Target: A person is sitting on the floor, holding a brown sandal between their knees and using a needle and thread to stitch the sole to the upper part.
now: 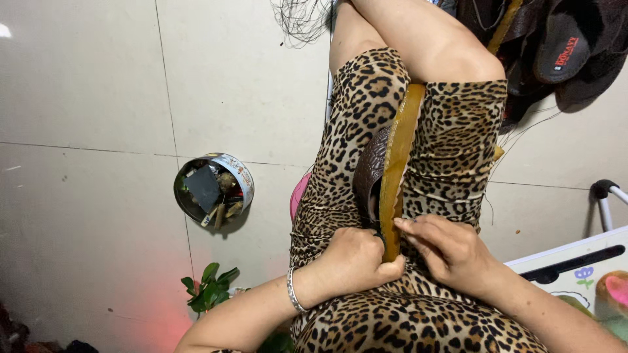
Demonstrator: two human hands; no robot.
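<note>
A brown shoe (370, 171) with a yellowish sole (397, 160) stands on its edge, clamped between my knees, which are covered by a leopard-print dress (366, 104). My left hand (353, 261), with a silver bracelet on the wrist, is closed around the near end of the sole and seems to hold a small dark tool. My right hand (448, 252) rests on the other side of the sole, its fingertips pressing on the edge. What the fingers pinch is too small to tell.
A round tin (212, 189) full of small tools sits on the tiled floor to the left. A green potted plant (208, 287) stands near my left forearm. Dark shoes (562, 52) are piled at the upper right. A white board (575, 268) lies at the right.
</note>
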